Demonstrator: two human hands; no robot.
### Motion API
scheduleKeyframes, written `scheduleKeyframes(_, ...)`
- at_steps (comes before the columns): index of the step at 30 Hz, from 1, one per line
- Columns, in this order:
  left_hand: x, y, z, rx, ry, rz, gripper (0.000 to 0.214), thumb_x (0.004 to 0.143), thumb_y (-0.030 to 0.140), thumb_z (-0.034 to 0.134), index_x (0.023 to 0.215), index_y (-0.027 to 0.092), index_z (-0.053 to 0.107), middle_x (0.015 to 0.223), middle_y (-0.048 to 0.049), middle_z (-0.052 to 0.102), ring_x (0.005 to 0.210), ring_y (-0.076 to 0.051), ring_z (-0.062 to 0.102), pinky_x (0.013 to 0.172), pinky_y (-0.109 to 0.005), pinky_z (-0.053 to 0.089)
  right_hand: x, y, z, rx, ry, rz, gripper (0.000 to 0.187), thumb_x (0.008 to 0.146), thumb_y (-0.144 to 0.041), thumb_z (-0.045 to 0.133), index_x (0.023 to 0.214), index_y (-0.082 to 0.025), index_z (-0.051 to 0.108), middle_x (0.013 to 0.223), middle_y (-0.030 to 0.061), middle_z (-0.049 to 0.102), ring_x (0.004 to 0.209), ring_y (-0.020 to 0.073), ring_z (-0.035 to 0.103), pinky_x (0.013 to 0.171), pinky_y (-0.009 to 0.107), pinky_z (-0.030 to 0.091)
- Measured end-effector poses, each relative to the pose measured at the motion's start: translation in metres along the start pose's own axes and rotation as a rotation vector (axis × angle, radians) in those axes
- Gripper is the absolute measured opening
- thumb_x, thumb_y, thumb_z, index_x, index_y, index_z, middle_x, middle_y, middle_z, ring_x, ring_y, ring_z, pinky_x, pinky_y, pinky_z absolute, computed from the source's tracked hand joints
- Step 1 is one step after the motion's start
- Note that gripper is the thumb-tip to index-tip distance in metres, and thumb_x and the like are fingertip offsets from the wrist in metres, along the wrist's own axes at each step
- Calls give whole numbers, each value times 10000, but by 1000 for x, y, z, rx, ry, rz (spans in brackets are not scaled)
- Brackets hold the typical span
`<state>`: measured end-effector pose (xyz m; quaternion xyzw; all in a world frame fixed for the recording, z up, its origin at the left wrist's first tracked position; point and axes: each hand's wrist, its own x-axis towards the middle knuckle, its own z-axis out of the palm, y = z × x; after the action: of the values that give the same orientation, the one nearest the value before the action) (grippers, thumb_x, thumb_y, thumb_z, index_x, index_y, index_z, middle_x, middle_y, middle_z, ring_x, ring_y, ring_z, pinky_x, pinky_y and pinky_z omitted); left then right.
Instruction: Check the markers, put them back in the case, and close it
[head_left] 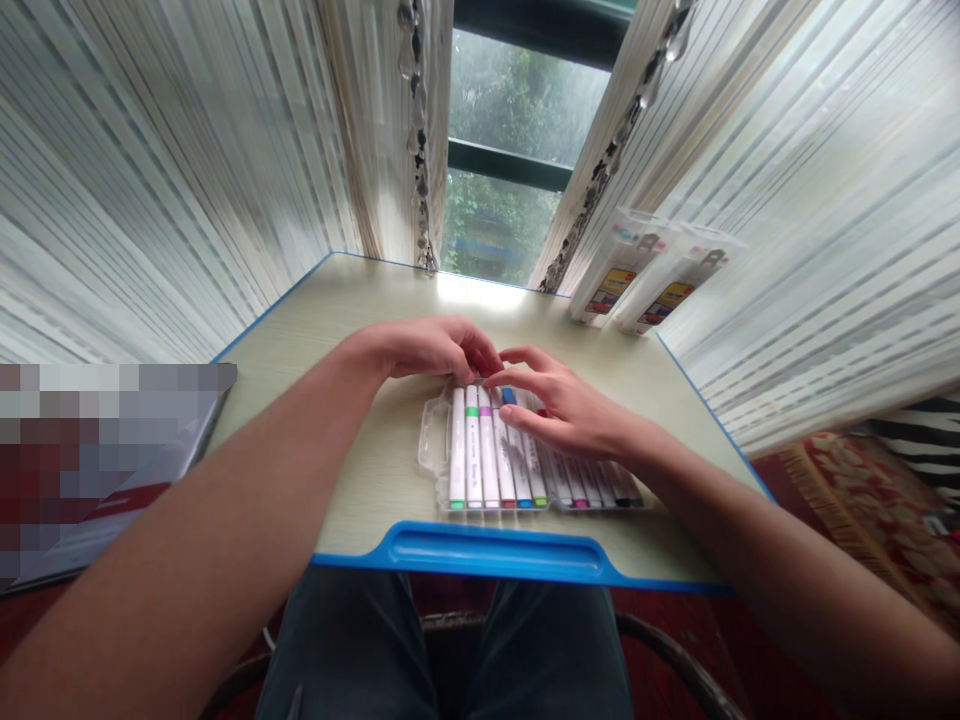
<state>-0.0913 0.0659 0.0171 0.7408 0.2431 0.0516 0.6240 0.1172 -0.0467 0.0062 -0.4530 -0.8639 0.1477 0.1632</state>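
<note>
A clear plastic case (pixel 435 450) of several white marker pens (pixel 487 450) with coloured caps lies on the desk (pixel 360 330) near its front edge. My left hand (pixel 431 350) curls over the far end of the pens, fingertips pressed on the pen tops. My right hand (pixel 566 410) lies across the right part of the case, its index finger stretched toward the blue-capped pen (pixel 510 398) and its other fingers bent on the pens. Whether either hand grips a pen is hidden by the fingers.
Two more marker packs (pixel 645 275) lean against the curtain at the back right. The desk has a blue rim with a pen groove (pixel 495 552) at the front. Striped curtains flank a window. A blurred-out object lies at the left.
</note>
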Motion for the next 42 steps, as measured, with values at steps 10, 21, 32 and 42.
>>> scheduleKeyframes(10, 3, -3, 1, -38, 12, 20, 328, 604, 87, 677, 923, 123, 742, 911, -77, 763, 883, -193, 687, 791, -284, 509, 2, -1, 0, 12, 5, 2, 301, 976, -383, 574, 1202, -216, 680, 1381, 154, 539, 1334, 321, 510, 1139, 575, 385)
scheduleKeyframes(21, -1, -4, -7, -73, -74, 46, 430, 592, 68, 678, 1011, 146, 734, 1045, -86, 756, 967, -208, 685, 861, -323, 521, 6, -6, -1, 9, -59, 31, 409, 973, -444, 592, 1322, -238, 643, 1506, 178, 424, 1431, 361, 415, 1165, 640, 330)
scheduleKeyframes(32, -2, -2, -4, -95, -37, 27, 402, 574, 75, 632, 951, 160, 744, 974, -50, 766, 957, -221, 686, 821, -304, 502, 6, -7, -3, 23, -67, 41, 395, 979, -452, 588, 1308, -240, 641, 1518, 170, 422, 1452, 349, 392, 1181, 637, 301)
scheduleKeyframes(42, 0, -8, -10, -87, -88, 145, 413, 586, 89, 642, 973, 171, 761, 963, -56, 786, 936, -247, 723, 815, -332, 553, 8, -20, -5, 113, -100, 102, 399, 954, -473, 625, 1292, -266, 666, 1645, 113, 231, 1548, 357, 222, 1233, 599, 237)
